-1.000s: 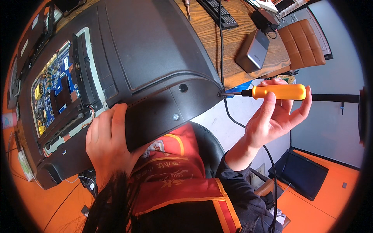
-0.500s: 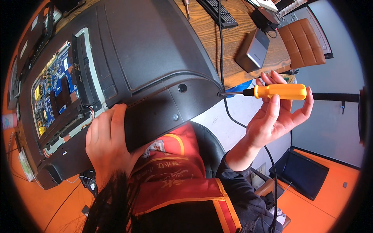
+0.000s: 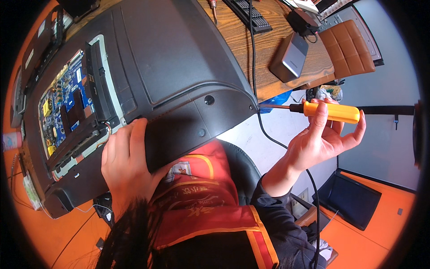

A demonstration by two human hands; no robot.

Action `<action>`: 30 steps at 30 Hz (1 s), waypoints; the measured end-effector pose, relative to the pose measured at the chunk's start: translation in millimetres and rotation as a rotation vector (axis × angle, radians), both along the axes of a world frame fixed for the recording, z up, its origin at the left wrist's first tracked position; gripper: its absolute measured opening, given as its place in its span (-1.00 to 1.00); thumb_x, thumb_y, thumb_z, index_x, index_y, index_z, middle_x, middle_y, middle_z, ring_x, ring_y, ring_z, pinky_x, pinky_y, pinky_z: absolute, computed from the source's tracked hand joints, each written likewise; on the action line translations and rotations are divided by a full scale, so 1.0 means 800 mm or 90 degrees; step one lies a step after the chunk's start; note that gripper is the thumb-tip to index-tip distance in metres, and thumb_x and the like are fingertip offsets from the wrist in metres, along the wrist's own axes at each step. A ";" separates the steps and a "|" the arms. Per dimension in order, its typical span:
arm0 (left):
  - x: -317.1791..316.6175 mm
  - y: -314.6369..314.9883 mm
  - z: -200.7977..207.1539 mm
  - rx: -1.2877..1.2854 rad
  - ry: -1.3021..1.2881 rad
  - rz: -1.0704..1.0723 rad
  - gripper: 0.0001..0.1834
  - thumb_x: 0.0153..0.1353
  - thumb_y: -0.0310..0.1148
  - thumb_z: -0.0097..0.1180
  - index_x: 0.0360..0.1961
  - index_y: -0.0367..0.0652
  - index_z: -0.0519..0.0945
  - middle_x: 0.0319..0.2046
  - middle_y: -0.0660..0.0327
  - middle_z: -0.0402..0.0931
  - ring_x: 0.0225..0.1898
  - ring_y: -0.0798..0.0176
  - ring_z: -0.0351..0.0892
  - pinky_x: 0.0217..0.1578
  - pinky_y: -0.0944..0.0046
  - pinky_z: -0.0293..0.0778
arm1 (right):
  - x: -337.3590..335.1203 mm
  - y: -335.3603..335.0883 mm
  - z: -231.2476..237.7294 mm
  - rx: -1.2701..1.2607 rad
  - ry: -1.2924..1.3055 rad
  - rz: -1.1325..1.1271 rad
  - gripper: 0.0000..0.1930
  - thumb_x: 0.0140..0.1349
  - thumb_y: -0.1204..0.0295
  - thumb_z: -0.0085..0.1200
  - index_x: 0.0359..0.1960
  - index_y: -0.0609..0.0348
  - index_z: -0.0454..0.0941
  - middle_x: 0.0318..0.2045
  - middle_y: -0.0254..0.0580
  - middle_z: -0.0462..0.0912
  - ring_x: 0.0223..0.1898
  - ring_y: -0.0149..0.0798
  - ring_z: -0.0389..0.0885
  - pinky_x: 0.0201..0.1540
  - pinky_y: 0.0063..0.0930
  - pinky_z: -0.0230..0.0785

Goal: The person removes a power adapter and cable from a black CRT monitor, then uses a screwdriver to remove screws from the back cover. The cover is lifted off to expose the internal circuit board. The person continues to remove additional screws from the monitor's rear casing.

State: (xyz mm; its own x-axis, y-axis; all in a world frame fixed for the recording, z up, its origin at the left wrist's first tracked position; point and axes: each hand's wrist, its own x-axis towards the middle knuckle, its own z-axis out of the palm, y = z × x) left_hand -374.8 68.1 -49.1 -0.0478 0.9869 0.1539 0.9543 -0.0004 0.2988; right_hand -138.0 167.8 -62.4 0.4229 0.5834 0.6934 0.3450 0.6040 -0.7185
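A large black monitor or television [image 3: 179, 49] lies back up, with an opening that bares a blue circuit board [image 3: 67, 96]. My left hand [image 3: 127, 154] holds its near edge, fingers on top beside the opening and the thumb mostly hidden below. Out to the right, my right hand [image 3: 318, 134] grips a screwdriver [image 3: 336, 111] by its yellow handle between thumb and fingers. The shaft points left at the monitor's right corner. Its tip is just beside the small screw hole [image 3: 251, 107] there and looks apart from it.
A black cable [image 3: 268, 134] runs down past the corner. On the wooden table [image 3: 242, 49] are a grey box-shaped device [image 3: 291, 58], a black adapter [image 3: 303, 22], a black bit case [image 3: 248, 15] and another screwdriver [image 3: 214, 11]. A brown chair [image 3: 347, 49] stands behind.
My right hand has drawn the screwdriver slightly to the right, and its tip has come away from the corner hole. My left hand keeps its hold on the edge.
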 end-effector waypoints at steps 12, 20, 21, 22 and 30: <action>0.000 0.000 0.000 -0.002 0.009 0.005 -0.18 -0.41 -0.27 0.42 -0.01 -0.20 0.34 -0.17 0.08 0.35 -0.12 -0.03 0.36 -0.13 0.09 0.32 | -0.005 -0.001 -0.009 -0.032 0.038 0.077 -0.25 -0.04 0.77 0.10 0.14 0.02 -0.01 0.02 -0.08 0.28 -0.19 -0.22 0.52 -0.10 -0.39 0.43; 0.001 0.001 0.000 0.007 0.004 0.002 -0.17 -0.45 -0.31 0.42 -0.02 -0.21 0.34 -0.19 0.09 0.36 -0.14 -0.03 0.36 -0.15 0.11 0.33 | -0.010 -0.005 -0.004 -0.014 0.000 0.129 -0.25 -0.08 0.78 0.13 0.13 0.03 0.01 0.06 -0.10 0.22 -0.17 -0.19 0.51 -0.17 -0.43 0.47; 0.001 0.001 0.000 0.006 0.006 0.002 -0.16 -0.45 -0.31 0.42 -0.02 -0.21 0.34 -0.19 0.08 0.36 -0.14 -0.03 0.36 -0.15 0.11 0.33 | -0.010 -0.005 -0.003 -0.005 -0.044 0.136 -0.28 -0.04 0.75 0.11 0.13 0.03 0.02 -0.05 -0.05 0.32 -0.19 -0.20 0.53 -0.15 -0.43 0.47; 0.001 0.001 0.000 0.002 0.015 0.004 -0.16 -0.45 -0.31 0.42 -0.02 -0.22 0.34 -0.19 0.08 0.36 -0.14 -0.03 0.36 -0.15 0.11 0.33 | -0.008 -0.004 -0.001 -0.009 -0.072 0.160 -0.31 0.00 0.72 0.10 0.13 0.02 0.04 -0.15 0.00 0.42 -0.22 -0.22 0.55 -0.14 -0.42 0.47; 0.001 0.002 0.001 0.005 0.003 -0.003 -0.17 -0.44 -0.31 0.42 -0.02 -0.23 0.33 -0.18 0.07 0.36 -0.14 -0.06 0.35 -0.14 0.09 0.32 | 0.002 0.002 0.007 -0.013 -0.077 0.190 -0.40 0.05 0.67 0.05 0.12 0.10 0.07 -0.09 0.10 0.40 -0.13 -0.11 0.53 -0.05 -0.30 0.42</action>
State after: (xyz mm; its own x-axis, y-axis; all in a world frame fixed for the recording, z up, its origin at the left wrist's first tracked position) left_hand -374.2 69.4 -48.0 -0.0417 0.9859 0.1618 0.9559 -0.0078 0.2936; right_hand -136.7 169.2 -56.9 0.1463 0.6838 0.7149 0.2379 0.6771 -0.6964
